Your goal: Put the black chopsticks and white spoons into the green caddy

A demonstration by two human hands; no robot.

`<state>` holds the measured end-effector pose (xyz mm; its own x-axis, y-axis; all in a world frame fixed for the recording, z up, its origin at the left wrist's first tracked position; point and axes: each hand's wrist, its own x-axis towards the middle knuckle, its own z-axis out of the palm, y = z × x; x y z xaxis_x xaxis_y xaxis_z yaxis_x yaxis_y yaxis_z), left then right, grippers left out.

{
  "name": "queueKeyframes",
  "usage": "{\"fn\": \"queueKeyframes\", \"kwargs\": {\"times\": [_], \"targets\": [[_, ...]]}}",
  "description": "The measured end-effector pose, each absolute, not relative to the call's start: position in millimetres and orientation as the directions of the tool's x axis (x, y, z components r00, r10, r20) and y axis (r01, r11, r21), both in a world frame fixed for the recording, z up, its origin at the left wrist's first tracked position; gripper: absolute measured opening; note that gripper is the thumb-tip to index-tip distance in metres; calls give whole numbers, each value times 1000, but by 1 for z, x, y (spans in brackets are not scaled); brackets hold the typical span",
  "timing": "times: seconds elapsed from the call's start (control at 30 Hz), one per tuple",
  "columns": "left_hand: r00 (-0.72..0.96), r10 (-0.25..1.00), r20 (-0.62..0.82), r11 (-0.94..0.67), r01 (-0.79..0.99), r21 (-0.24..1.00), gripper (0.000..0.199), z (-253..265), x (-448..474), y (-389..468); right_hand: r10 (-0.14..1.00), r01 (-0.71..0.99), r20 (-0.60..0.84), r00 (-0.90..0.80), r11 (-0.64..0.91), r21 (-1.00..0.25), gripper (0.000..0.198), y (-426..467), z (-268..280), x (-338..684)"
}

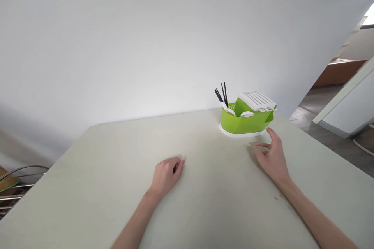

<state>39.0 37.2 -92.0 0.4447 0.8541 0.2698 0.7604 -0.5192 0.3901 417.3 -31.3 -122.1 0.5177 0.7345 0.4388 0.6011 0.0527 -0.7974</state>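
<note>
A green utensil holder [242,123] with a white base stands at the back right of the pale table. Black chopsticks [225,94] lean up out of its left side, and white spoons [230,111] rest in its open part. A slotted white lid [257,100] with small hooks covers its right part. My right hand [272,155] is just in front of the holder's right end, fingers apart and holding nothing; its index fingertip is at the base, though whether it touches I cannot tell. My left hand [167,174] lies on the table in a loose fist, with nothing visible in it.
The pale tabletop [111,171] runs back to a white wall [140,46]. Beyond its left edge is a metal rack [17,192]. Past the right edge are a grey floor [318,101] and a white panel [350,101].
</note>
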Motion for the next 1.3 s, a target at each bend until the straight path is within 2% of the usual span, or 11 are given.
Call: {"fn": "queueKeyframes", "kwargs": {"times": [0.3,0.67,0.93,1.07,1.3], "targets": [[439,863,250,-505,765,399,47,-91,39,37,757,623,426,495,32,-782,101,-22,-127,425],[431,872,234,-490,770,408,45,-91,39,37,750,740,492,443,4,-672,92,-4,-126,445],[438,871,225,-492,765,416,44,-89,41,36,763,634,439,475,49,-772,92,7,-113,466],[436,872,223,-489,766,417,44,-90,41,37,792,641,403,458,20,-768,80,12,-106,471],[432,877,212,-480,763,432,43,-89,44,36,848,788,357,391,-109,-605,59,3,-97,464]]}}
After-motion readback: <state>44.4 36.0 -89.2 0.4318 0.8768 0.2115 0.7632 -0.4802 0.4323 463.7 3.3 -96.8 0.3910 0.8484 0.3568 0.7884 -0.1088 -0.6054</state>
